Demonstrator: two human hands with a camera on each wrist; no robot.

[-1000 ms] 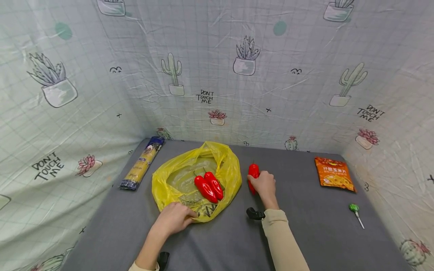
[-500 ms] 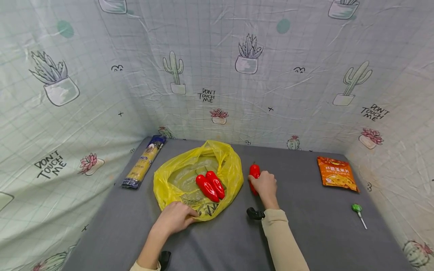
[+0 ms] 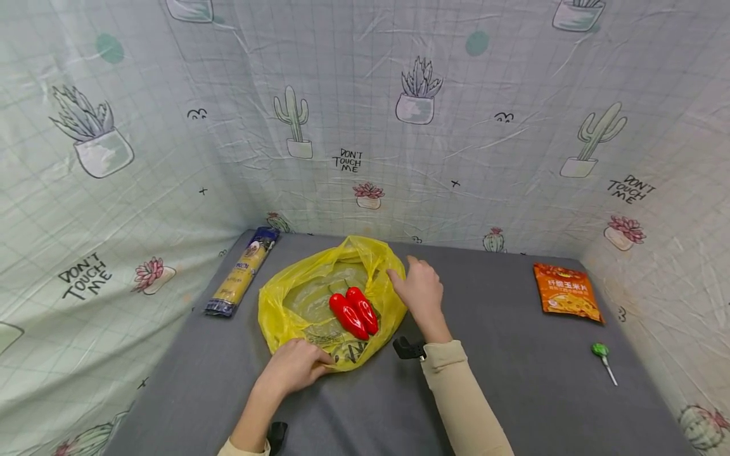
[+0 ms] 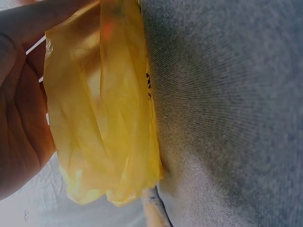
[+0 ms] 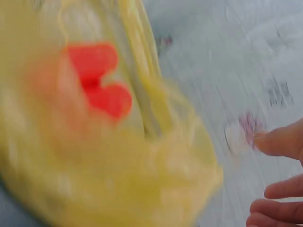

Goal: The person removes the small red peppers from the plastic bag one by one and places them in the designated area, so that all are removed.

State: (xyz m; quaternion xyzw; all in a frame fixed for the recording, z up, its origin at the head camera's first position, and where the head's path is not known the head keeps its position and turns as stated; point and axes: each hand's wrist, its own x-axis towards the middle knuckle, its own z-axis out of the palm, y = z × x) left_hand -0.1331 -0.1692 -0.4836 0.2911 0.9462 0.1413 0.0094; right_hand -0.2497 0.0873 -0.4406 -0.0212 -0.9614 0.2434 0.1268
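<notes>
A yellow plastic bag (image 3: 274,310) lies with its mouth spread wide, two red chili peppers (image 3: 348,315) side by side inside it. At the near rim, my left hand (image 3: 292,367) pinches the plastic between thumb and fingers. The left wrist view has the yellow film (image 4: 94,118) hanging in front of the palm. My right hand (image 3: 420,294) is beside the bag's right edge, thumb and fingers spread, holding nothing. In the right wrist view its thumb (image 5: 279,140) is apart from the fingers. The third pepper does not show; the right hand covers its earlier spot.
A yellow and blue packet of pasta (image 3: 242,272) lies left of the bag on the grey tabletop (image 3: 496,316). Farther right are an orange snack packet (image 3: 567,293) and a green lollipop (image 3: 603,361). Cloth with a cactus print (image 3: 353,126) hangs around the table.
My right hand has let go of the red pepper right of the bag and moved left to the bag's edge, its fingers spreading. The left hand keeps its hold on the rim.
</notes>
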